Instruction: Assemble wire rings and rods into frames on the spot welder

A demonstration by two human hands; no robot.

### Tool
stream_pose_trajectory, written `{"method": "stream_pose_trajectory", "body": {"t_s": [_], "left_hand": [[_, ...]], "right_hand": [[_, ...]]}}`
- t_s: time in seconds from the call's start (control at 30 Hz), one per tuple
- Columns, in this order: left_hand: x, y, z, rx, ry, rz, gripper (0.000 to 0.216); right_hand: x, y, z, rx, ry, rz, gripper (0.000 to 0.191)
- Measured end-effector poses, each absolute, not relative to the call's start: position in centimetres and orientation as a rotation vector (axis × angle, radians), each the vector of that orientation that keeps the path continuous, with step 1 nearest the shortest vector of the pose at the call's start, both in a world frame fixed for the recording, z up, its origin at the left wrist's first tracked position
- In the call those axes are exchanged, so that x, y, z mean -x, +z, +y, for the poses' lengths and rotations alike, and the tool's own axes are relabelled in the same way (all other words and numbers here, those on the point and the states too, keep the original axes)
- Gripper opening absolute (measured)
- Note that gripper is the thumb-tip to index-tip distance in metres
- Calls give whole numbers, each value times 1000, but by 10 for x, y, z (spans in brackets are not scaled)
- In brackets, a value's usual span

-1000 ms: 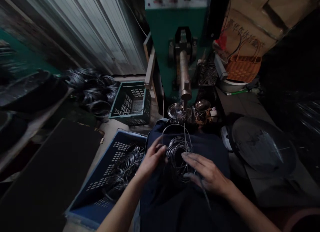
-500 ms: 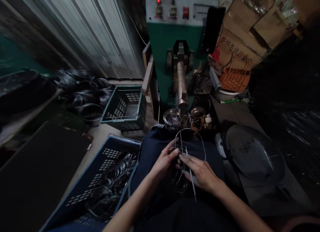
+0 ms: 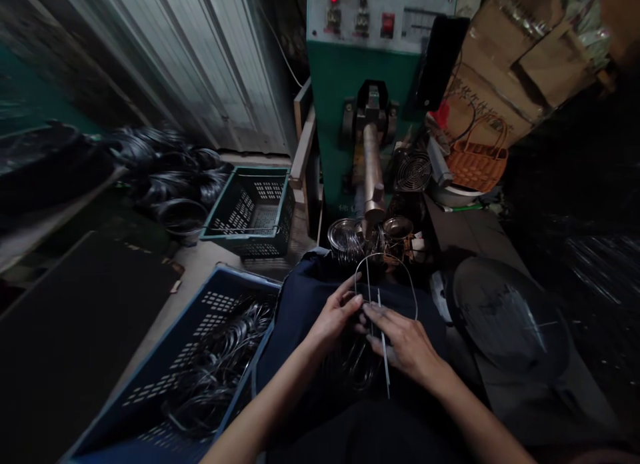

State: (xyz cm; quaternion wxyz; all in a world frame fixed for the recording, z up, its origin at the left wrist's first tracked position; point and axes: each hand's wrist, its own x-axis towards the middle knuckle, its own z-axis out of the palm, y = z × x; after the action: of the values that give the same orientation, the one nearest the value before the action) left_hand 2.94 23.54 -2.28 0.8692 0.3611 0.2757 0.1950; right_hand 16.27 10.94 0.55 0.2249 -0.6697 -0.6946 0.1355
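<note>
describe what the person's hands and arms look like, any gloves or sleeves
The left hand and right hand are bare, with no gloves. The left forearm and right forearm show no sleeves, and no watch or bracelet is visible. The right hand's fingers look smudged with grey, perhaps dirt.

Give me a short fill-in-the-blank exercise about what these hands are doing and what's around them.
The left hand and right hand hold a thin silver wire loop over soft fabric coloured ____.
The blue perforated plastic crate on the person's left holds tangled wire ____.
The green metal machine shows one lit ____ indicator light.
Missing words: navy blue; rings; red.
</note>
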Motion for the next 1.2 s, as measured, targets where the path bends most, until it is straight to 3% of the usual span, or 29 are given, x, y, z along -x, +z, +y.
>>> {"method": "stream_pose_trajectory", "body": {"t_s": [0.5,1.2], "left_hand": [[-41,-16,243,-769,452,562,69],[-59,-6,257,-712,508,540,72]], "right_hand": [[-176,13,121,1855,354,-1982,65],[-194,34,142,1818,402,-1999,54]]}}
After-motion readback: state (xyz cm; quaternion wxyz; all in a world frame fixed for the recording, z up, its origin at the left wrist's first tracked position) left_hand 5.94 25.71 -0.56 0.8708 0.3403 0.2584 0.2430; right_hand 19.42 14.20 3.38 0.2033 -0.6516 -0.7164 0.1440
